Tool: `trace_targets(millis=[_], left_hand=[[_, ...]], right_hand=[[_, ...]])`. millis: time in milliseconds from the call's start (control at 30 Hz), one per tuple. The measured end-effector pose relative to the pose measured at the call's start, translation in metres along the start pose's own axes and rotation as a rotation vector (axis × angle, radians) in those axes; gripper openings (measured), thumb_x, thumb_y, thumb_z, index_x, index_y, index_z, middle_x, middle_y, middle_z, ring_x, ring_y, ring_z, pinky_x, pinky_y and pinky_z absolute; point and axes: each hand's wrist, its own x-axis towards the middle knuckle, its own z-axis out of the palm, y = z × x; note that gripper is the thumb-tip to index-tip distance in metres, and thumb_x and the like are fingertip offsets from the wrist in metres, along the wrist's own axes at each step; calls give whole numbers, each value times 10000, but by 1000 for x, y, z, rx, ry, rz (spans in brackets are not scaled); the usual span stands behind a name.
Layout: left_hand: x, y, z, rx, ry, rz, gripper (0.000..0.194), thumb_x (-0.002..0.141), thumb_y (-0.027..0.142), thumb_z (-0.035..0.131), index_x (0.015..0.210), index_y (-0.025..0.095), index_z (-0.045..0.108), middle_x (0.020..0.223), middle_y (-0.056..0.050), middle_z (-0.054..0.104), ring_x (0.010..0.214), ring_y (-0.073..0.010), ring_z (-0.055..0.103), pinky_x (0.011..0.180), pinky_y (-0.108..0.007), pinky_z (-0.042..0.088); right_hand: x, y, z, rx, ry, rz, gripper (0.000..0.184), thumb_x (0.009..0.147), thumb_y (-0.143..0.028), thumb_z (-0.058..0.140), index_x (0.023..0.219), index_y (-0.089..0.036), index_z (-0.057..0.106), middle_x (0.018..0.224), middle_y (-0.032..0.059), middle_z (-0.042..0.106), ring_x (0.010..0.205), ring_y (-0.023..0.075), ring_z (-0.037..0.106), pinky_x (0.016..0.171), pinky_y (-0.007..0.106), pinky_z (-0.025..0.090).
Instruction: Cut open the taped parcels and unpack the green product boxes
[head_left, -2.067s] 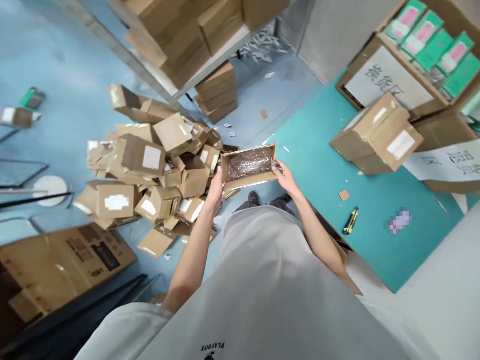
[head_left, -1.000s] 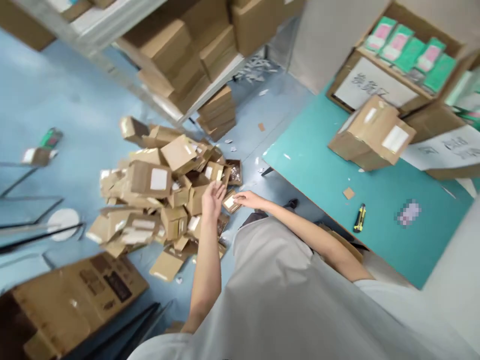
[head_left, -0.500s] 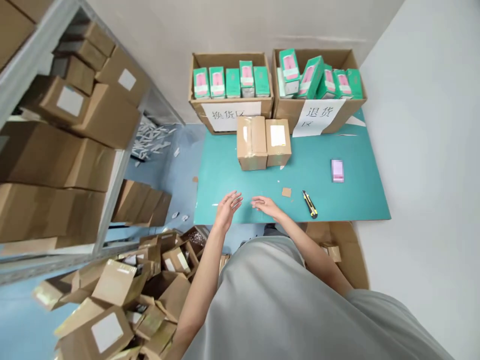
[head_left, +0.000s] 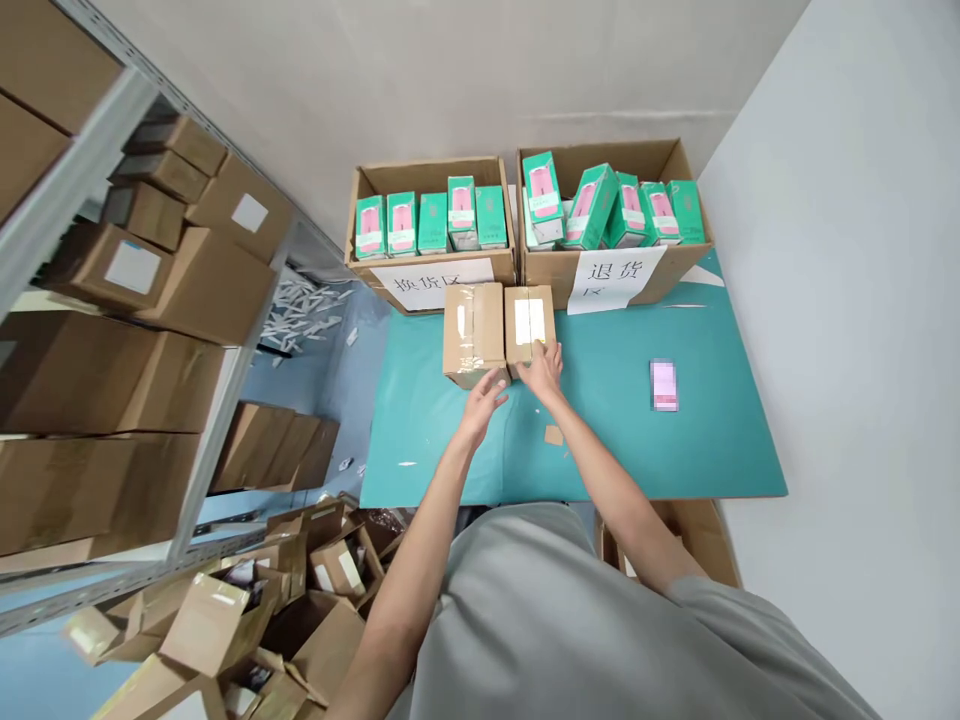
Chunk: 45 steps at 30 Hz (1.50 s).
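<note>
With a forward move now made over the surface point(head_left: 420, 420), the smaller carton point(head_left: 517, 330) is reached by the right grip point(head_left: 543, 372), whose closure cannot be told, and the larger carton point(head_left: 474, 330) is faced just beyond the left grip point(head_left: 481, 406), fingers spread apart.

Both forearms point(head_left: 604, 475) reach forward, converging. The left hand point(head_left: 480, 405) is uncurled, its fingers point(head_left: 493, 383) slightly apart; just right of them, the right hand point(head_left: 544, 372) has its fingers bent downward.

Pale walls point(head_left: 840, 300), blue floor point(head_left: 358, 385), metal shelving point(head_left: 81, 182), teal-topped table point(head_left: 720, 420)
</note>
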Motion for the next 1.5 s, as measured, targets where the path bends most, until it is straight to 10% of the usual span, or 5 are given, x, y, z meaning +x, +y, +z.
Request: trace_targets(millis=[600, 800, 1000, 1167, 1500], left_hand=[[44, -23, -45, 471, -268, 217, 807, 867, 270, 767, 1653, 212, 594, 1880, -175, 305, 1753, -387, 300, 1348, -573, 429], [25, -24, -59, 388, -262, 259, 668, 891, 340, 800, 1543, 238, 692, 1854, -154, 381, 1698, -396, 415, 1345, -570, 440], [-17, -57, -86, 401, -267, 141, 649, 913, 316, 782, 1545, 208, 679, 1690, -191, 603, 1326, -378, 739, 1280, -602, 503], [-38, -79, -104, 370, -265, 75, 809, 856, 213, 771, 1642, 175, 584, 1723, -197, 563, 1502, -403, 623, 1331, -601, 444], [-89, -94, -207, 307, -191, 81, 972, 676, 92, 803, 1619, 211, 599, 1725, -149, 567, 1650, -398, 473, 1430, -548, 289]], right_hand=[[29, -39, 24, -104, 47, 302, 1249, 807, -418, 899, 1777, 33, 255, 1850, 426, 87, 1718, 533, 218, 1334, 698, 303], [-35, 3, 19, -193, 69, 245, 1281, 809, -522, 880, 1773, 44, 255, 1851, 398, 154, 1703, 542, 242, 1368, 622, 262], [-169, 60, 46, -255, 129, 247, 1289, 819, -566, 850, 1780, 36, 237, 1848, 403, 157, 1742, 532, 168, 1388, 665, 213], [-263, 72, 63, -314, 26, 167, 1284, 835, -554, 859, 1803, -14, 211, 1873, 372, 86, 1764, 529, 95, 1380, 716, 224], [-256, 28, 61, -364, -418, -341, 1244, 786, -350, 920, 1804, -37, 277, 1912, 287, 19, 1788, 467, -48, 1400, 680, 246]])
